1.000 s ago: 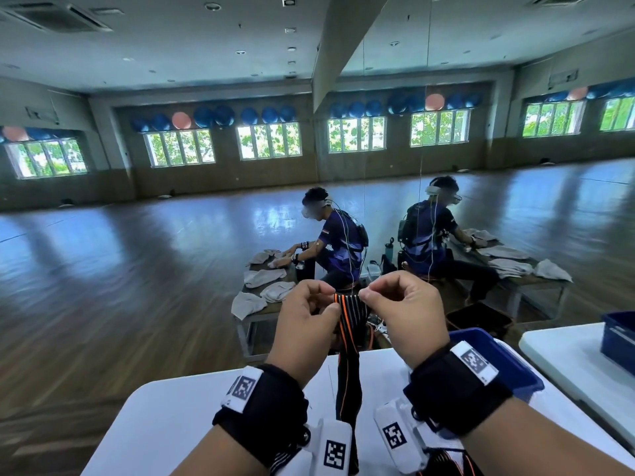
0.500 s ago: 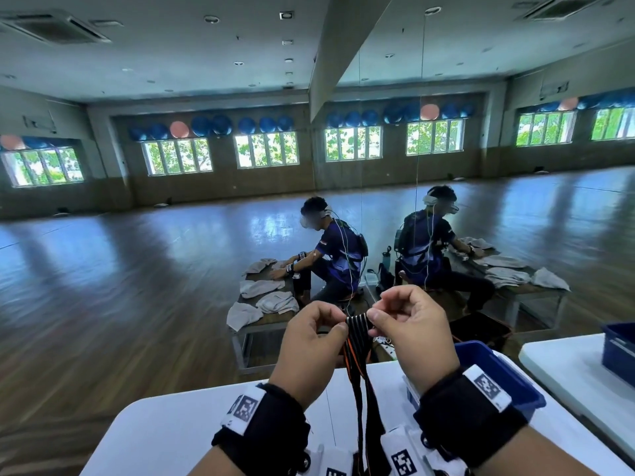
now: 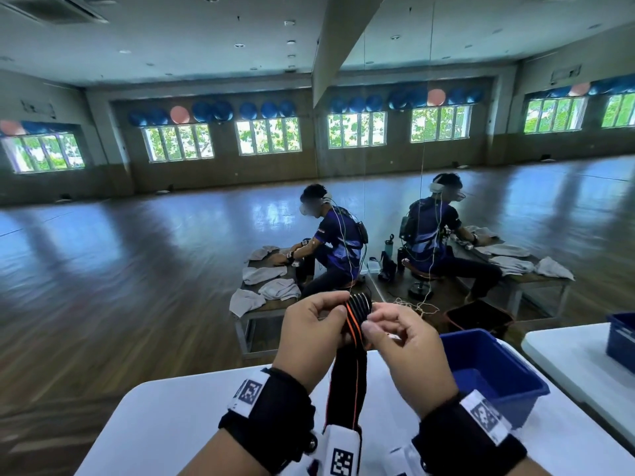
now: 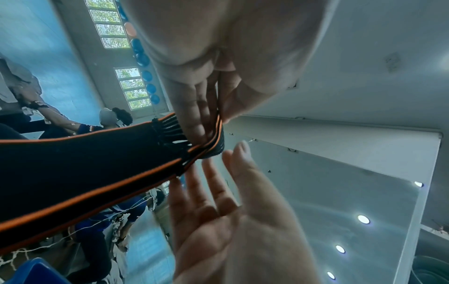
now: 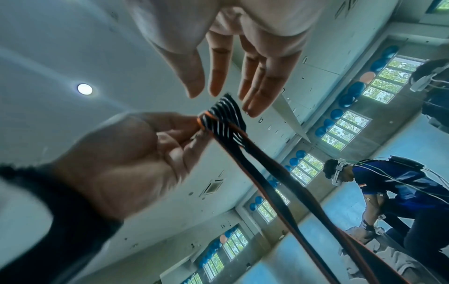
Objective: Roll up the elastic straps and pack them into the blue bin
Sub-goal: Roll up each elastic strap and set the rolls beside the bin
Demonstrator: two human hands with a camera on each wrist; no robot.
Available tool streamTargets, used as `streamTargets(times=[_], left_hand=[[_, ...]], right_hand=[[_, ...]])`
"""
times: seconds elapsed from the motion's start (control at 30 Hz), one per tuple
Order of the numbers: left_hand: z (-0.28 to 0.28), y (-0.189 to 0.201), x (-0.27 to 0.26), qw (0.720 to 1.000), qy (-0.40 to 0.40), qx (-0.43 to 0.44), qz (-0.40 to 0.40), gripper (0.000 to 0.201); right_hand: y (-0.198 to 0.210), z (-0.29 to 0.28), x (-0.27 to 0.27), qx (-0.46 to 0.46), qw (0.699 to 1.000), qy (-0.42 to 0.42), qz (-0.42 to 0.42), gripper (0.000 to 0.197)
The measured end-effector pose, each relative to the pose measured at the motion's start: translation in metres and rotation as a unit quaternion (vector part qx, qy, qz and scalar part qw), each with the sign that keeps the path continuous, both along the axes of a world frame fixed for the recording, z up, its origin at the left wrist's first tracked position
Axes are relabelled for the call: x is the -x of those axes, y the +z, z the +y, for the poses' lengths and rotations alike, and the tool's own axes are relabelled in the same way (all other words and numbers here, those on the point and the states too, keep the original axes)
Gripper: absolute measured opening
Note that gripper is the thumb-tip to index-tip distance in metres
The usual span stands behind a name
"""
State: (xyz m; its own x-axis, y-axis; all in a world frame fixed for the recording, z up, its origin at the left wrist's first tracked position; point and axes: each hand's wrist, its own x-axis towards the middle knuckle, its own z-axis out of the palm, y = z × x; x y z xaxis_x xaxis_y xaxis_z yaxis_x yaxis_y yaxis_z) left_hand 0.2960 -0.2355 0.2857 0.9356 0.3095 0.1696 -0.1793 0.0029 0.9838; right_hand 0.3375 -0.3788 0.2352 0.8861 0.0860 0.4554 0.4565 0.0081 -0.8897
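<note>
A black elastic strap with orange edges (image 3: 355, 321) is held up in front of me; its top end is wound into a small roll (image 5: 226, 115) and the rest hangs down toward the table (image 4: 85, 173). My left hand (image 3: 309, 334) pinches the roll between thumb and fingers (image 4: 206, 107). My right hand (image 3: 402, 345) is beside the roll with straight fingers (image 5: 243, 57), close to it and gripping nothing. The blue bin (image 3: 491, 365) stands on the white table to my right, below the right hand; the part of its inside that I see holds nothing.
The white table (image 3: 171, 424) lies under my hands. A second white table with another blue bin (image 3: 618, 338) is at the far right. A black crate (image 3: 481, 317) sits on the floor beyond. A person (image 3: 330, 242) works at a low bench before a mirror wall.
My right hand has let go of the strap's end and straightened its fingers. The left hand keeps its pinch. The hanging strap has swung slightly.
</note>
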Motion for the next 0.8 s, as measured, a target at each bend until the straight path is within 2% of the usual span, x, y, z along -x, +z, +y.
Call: streamTargets(times=[0.1,0.2,0.4,0.43,0.5,0.57,0.6,0.63,0.7,0.8], left_hand=[[0.0,0.003,-0.001,0.999,-0.015,0.028,0.008,0.029],[-0.001,0.005,0.0,0.998,-0.029,0.047,-0.005,0.031],[0.003,0.005,0.002,0.999,-0.038,0.027,-0.021,0.029],[0.006,0.003,0.001,0.999,-0.031,-0.001,-0.032,0.032],[0.014,-0.007,0.0,0.986,0.025,-0.142,-0.088,0.04],[0.022,-0.019,0.003,0.929,0.109,-0.319,-0.155,0.038],[0.025,-0.026,0.005,0.904,0.136,-0.368,-0.169,0.032],[0.026,-0.035,0.007,0.895,0.15,-0.385,-0.167,0.027],[0.029,-0.052,0.01,0.92,0.159,-0.336,-0.124,0.023],[0.029,-0.072,0.012,0.972,0.105,-0.199,-0.061,0.022]], right_hand=[[-0.013,0.006,0.016,0.03,0.999,0.031,-0.002,0.028],[-0.021,0.012,0.022,0.054,0.998,0.006,-0.023,0.04],[-0.018,0.015,0.014,0.067,0.991,-0.066,-0.095,0.03],[-0.016,0.015,0.013,0.061,0.991,-0.076,-0.097,0.028],[-0.014,0.015,0.012,0.057,0.99,-0.092,-0.095,0.025],[-0.012,0.015,0.012,0.067,0.988,-0.094,-0.099,0.024],[-0.011,0.015,0.013,0.072,0.988,-0.093,-0.104,0.024],[-0.01,0.015,0.014,0.075,0.987,-0.091,-0.11,0.025],[-0.011,0.017,0.017,0.081,0.986,-0.086,-0.115,0.027],[-0.016,0.018,0.018,0.087,0.987,-0.09,-0.101,0.029]])
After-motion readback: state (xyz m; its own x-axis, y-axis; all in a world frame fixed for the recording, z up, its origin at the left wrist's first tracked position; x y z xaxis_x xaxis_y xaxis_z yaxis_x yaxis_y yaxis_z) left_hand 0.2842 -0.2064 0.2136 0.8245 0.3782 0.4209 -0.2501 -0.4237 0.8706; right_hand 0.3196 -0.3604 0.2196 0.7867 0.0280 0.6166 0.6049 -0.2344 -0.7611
